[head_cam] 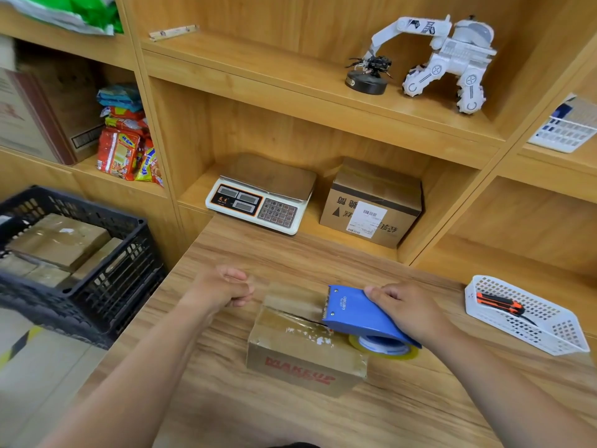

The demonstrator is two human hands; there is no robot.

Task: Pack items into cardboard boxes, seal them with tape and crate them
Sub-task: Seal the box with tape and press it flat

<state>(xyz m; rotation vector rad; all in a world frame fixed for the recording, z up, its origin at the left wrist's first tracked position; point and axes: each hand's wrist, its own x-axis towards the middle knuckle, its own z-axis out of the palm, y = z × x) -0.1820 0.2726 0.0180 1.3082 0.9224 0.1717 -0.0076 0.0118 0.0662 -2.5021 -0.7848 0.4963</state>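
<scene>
Two hands are working at a cardboard box, which is lying on the worktop at lower centre of the frame. The right hand is wrapping its grip round a blue tape dispenser that is resting on the box's top. The left hand is sitting just beside the box's far left corner, its grip curled into a loose fist with nothing visible in it. At the left edge, a black crate is holding taped boxes.

The dispenser hides half the roll. The crate runs off the left edge. Whether the left hand holds anything is unclear.
</scene>
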